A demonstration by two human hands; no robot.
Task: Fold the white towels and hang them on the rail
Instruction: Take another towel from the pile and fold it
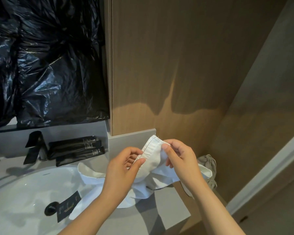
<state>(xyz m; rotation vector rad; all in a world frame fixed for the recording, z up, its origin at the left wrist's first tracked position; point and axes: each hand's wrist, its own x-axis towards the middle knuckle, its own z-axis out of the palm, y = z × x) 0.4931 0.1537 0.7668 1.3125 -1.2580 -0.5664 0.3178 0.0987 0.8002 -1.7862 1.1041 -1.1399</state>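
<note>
Head view: my left hand (126,164) and right hand (176,156) pinch the crumpled white terry towel's (153,164) hem; I should slide outward to the corners, keeping it taut.

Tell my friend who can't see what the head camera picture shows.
A left hand and a right hand pinch the stitched edge of a white towel above a grey counter; the rest trails down to the edge of a white sink. Black tubes lie behind the sink, below crinkled black plastic.

white towel (157,160), crumpled, hemmed edge lifted; rest draped over counter
</note>
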